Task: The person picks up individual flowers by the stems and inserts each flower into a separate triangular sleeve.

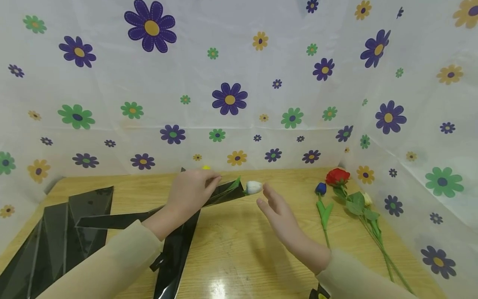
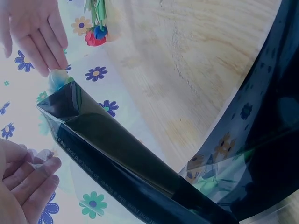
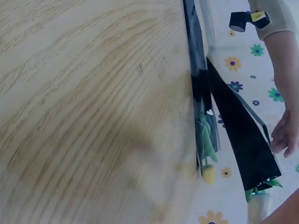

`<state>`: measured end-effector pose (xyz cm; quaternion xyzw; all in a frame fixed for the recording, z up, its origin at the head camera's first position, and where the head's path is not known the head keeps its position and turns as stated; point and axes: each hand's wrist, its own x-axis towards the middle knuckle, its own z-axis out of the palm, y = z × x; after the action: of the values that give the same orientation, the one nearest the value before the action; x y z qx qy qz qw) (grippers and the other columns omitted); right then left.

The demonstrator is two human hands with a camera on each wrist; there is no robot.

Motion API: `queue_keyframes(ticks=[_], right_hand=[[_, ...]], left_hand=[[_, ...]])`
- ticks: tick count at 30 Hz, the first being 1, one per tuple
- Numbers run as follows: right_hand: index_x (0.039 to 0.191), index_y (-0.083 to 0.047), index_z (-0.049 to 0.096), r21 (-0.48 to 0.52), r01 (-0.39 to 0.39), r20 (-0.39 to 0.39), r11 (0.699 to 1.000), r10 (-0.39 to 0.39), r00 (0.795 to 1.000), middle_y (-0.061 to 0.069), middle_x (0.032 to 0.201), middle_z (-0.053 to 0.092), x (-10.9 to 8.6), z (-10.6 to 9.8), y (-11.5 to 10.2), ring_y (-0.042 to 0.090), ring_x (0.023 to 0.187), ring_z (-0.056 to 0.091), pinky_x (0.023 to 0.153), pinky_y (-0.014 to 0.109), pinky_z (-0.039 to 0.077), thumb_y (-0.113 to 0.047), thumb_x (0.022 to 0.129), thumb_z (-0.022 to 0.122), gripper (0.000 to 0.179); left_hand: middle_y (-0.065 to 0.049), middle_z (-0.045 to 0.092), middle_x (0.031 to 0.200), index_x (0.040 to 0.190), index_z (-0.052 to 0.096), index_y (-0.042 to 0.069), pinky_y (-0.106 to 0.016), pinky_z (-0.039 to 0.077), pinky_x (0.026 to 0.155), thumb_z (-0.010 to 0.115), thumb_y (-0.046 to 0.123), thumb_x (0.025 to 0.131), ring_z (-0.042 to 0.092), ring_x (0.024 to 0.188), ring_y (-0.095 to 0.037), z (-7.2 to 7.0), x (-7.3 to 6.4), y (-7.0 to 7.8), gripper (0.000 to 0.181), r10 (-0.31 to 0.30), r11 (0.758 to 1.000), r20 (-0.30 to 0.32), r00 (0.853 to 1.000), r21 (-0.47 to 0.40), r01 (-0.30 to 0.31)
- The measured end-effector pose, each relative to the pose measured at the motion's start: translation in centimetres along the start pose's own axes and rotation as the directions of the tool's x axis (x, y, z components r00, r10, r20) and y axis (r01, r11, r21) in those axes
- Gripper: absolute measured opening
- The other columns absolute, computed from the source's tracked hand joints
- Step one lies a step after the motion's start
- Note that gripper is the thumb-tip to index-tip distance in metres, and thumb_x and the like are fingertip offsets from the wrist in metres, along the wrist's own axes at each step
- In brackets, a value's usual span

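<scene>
A white artificial tulip (image 1: 254,187) pokes out of the wide end of a slim black flower sleeve (image 1: 225,193), held above the table. My left hand (image 1: 192,193) pinches the sleeve's edge; in the left wrist view, clear film (image 2: 42,158) shows between its thumb and fingers. The right hand (image 1: 281,218) is beside the white bloom, fingers extended; from the head view I cannot tell whether it touches the petals. Beneath the left arm lies another black sleeve (image 1: 179,249), with a yellow tulip (image 3: 209,173) at its far end.
Several black sleeves (image 1: 56,232) lie overlapped on the left of the wooden table (image 1: 239,257). Along the right side lie a blue tulip (image 1: 320,188), a red rose (image 1: 337,177) and a cream flower (image 1: 367,199). Flower-printed white cloth (image 1: 239,70) hangs around the back and sides.
</scene>
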<state>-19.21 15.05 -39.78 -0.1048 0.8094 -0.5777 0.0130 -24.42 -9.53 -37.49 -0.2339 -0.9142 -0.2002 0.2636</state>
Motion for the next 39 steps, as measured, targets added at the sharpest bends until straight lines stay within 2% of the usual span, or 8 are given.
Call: queue_keyframes(ticks=[5, 11, 16, 21, 26, 39], right_hand=[[0.163, 0.008, 0.028, -0.004, 0.022, 0.007, 1.0, -0.022, 1.0, 0.025, 0.172, 0.027, -0.2, 0.5, 0.0, 0.042, 0.161, 0.027, 0.133, 0.056, 0.02, -0.019, 0.113, 0.052, 0.062], [0.164, 0.004, 0.031, -0.044, 0.064, 0.035, 0.997, -0.063, 0.997, 0.022, 0.172, 0.031, -0.2, 1.0, -0.8, 0.039, 0.162, 0.029, 0.132, 0.054, 0.024, -0.02, 0.112, 0.054, 0.062], [0.163, 0.004, 0.034, -0.081, 0.106, 0.055, 0.991, -0.102, 0.993, 0.021, 0.171, 0.035, -0.3, 1.4, -1.1, 0.038, 0.161, 0.031, 0.131, 0.054, 0.026, -0.018, 0.111, 0.054, 0.06], [0.162, 0.002, 0.037, -0.064, 0.118, 0.074, 0.991, -0.113, 0.991, 0.018, 0.169, 0.039, -0.5, 1.8, -1.2, 0.037, 0.159, 0.035, 0.131, 0.054, 0.029, -0.017, 0.11, 0.055, 0.058], [0.16, 0.006, 0.038, -0.049, 0.155, 0.088, 0.987, -0.151, 0.985, 0.022, 0.167, 0.041, -0.6, 2.0, -1.2, 0.04, 0.157, 0.038, 0.129, 0.055, 0.031, -0.013, 0.109, 0.056, 0.057], [0.159, 0.006, 0.04, -0.034, 0.116, 0.076, 0.993, -0.113, 0.991, 0.022, 0.167, 0.041, -0.4, 2.2, -1.5, 0.041, 0.156, 0.039, 0.129, 0.055, 0.031, -0.013, 0.109, 0.056, 0.056]], left_hand=[[-0.004, 0.082, 0.082, 0.101, 0.086, 0.01, -0.023, 0.048, 0.049, 0.079, 0.022, 0.098, 0.066, 0.058, -0.01, -0.1, -0.2, 0.4, 0.014, 0.011, 1.0, 0.029, 1.0, 0.012, -0.011], [-0.003, 0.083, 0.087, 0.1, 0.087, 0.013, -0.025, 0.056, 0.054, 0.082, 0.023, 0.095, 0.075, 0.066, -0.014, 0.0, -0.3, 0.8, 0.012, 0.022, 0.999, 0.028, 0.999, 0.048, -0.023], [-0.003, 0.084, 0.088, 0.102, 0.086, 0.013, -0.024, 0.055, 0.053, 0.081, 0.023, 0.097, 0.075, 0.065, -0.013, -0.2, -0.2, 1.3, 0.013, 0.046, 0.997, 0.032, 0.998, 0.053, -0.047], [-0.002, 0.084, 0.09, 0.102, 0.086, 0.013, -0.028, 0.061, 0.059, 0.08, 0.023, 0.098, 0.077, 0.069, -0.014, -0.2, 0.0, 1.7, 0.013, 0.07, 0.997, 0.022, 0.997, 0.033, -0.07], [-0.002, 0.084, 0.091, 0.102, 0.086, 0.014, -0.029, 0.061, 0.06, 0.08, 0.024, 0.097, 0.078, 0.071, -0.014, -0.3, 0.2, 2.0, 0.013, 0.068, 0.997, 0.026, 0.997, 0.028, -0.068], [-0.002, 0.084, 0.094, 0.104, 0.086, 0.014, -0.03, 0.063, 0.062, 0.079, 0.024, 0.098, 0.08, 0.076, -0.016, -0.4, 0.2, 2.2, 0.014, 0.065, 0.997, 0.029, 0.997, 0.043, -0.066]])
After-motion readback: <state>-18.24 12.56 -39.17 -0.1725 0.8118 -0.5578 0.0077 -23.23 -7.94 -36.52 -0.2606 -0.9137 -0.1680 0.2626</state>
